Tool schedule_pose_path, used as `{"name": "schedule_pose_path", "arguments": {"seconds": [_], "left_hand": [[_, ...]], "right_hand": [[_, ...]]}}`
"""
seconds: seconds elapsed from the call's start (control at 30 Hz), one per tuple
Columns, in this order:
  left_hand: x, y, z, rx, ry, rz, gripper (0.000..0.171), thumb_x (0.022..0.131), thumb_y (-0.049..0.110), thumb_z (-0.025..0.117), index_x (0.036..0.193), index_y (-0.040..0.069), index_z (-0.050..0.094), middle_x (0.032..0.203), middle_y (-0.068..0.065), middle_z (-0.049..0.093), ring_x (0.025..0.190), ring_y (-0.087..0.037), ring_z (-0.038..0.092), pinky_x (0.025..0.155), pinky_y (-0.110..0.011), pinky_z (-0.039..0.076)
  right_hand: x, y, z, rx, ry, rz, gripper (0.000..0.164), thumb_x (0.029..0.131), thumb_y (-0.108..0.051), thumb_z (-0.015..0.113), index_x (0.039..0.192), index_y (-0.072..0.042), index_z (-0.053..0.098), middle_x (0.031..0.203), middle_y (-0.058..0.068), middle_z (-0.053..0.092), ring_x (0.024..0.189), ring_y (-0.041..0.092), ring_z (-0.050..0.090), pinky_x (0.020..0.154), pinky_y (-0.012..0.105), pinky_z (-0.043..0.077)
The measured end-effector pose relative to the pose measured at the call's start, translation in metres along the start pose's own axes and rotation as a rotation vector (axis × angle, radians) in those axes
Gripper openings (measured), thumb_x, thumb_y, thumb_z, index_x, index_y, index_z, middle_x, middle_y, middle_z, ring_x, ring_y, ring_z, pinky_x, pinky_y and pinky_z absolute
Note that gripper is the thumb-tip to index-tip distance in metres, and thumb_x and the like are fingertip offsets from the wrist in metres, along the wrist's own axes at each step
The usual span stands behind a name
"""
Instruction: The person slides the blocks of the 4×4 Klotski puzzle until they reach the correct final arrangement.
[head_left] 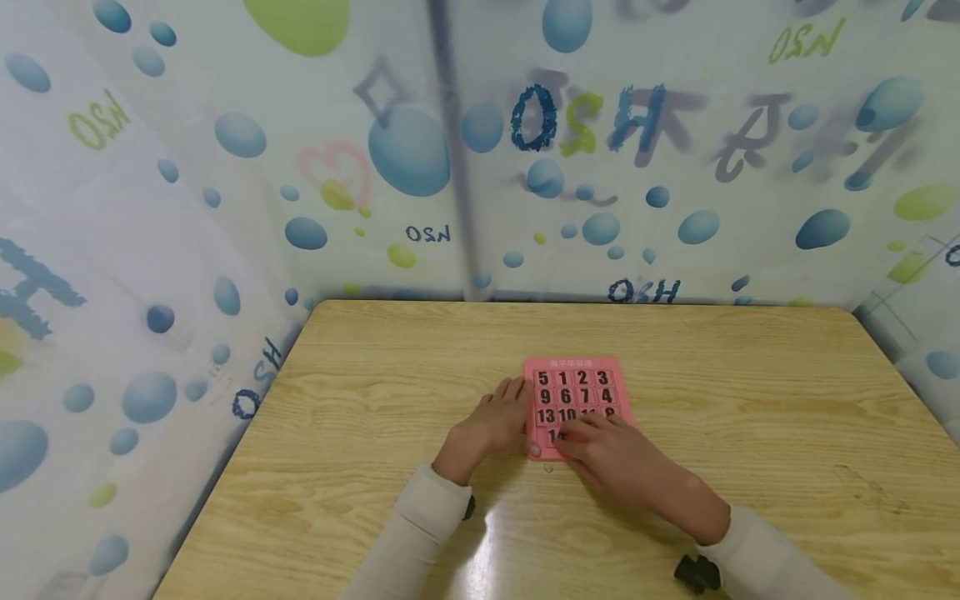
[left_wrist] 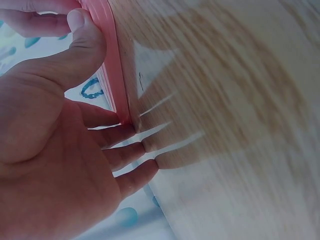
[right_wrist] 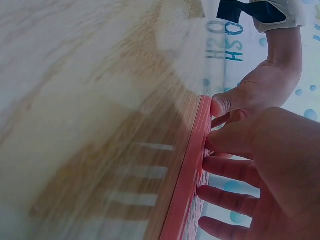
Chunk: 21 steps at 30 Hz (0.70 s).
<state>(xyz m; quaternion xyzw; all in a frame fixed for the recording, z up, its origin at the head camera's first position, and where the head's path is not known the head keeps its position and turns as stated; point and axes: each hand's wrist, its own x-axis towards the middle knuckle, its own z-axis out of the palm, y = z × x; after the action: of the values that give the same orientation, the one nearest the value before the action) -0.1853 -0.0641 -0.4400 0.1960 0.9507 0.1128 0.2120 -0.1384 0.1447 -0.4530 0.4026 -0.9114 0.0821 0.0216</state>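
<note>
A pink sliding number puzzle (head_left: 573, 363) lies on the table, black numerals on its tiles. The top row reads 5, 1, 2, 3 and the second 9, 6, 7, 4. My left hand (head_left: 498, 418) lies along its left side, fingers extended onto the table and the thumb (left_wrist: 90, 47) against the near-left edge. Over the lower right tiles, my right hand (head_left: 622, 458) reaches in with lightly bent, spread fingers. Its fingertips touch the tile face beside a bottom-row tile (head_left: 553, 437) whose number starts with 1; the rest of that row is hidden under the hand.
The wooden table (head_left: 375, 375) extends around the puzzle on every side. Behind it and to the left hangs a pale curtain (head_left: 337, 267) printed with blue and green drops. Dark wrist devices (head_left: 697, 573) sit at the white sleeve cuffs.
</note>
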Motion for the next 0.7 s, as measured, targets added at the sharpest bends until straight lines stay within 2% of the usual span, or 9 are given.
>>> {"name": "schedule_pose_path", "arguments": {"seconds": [0.27,0.7], "left_hand": [[0.0010,-0.0009,0.0002,-0.005,-0.001,-0.003,0.103,0.084,0.042,0.076,0.159,0.006,0.014,0.166,-0.013,0.015,0.153,-0.031,0.013,0.120,-0.049,0.024],[0.0027,-0.0011,0.0015,-0.015,-0.001,-0.009,0.103,0.084,0.042,0.076,0.159,0.007,0.015,0.166,-0.011,0.015,0.153,-0.029,0.013,0.120,-0.048,0.024]], "right_hand": [[-0.0035,0.0030,-0.0036,0.016,-0.051,0.034,0.027,0.101,-0.023,0.056,0.123,-0.018,0.072,0.127,0.002,0.064,0.121,0.030,0.057,0.100,0.053,0.047],[-0.0071,0.0072,-0.0056,0.022,-0.071,0.068,0.027,0.100,-0.026,0.057,0.121,-0.018,0.073,0.126,0.002,0.065,0.120,0.030,0.058,0.095,0.055,0.048]]}}
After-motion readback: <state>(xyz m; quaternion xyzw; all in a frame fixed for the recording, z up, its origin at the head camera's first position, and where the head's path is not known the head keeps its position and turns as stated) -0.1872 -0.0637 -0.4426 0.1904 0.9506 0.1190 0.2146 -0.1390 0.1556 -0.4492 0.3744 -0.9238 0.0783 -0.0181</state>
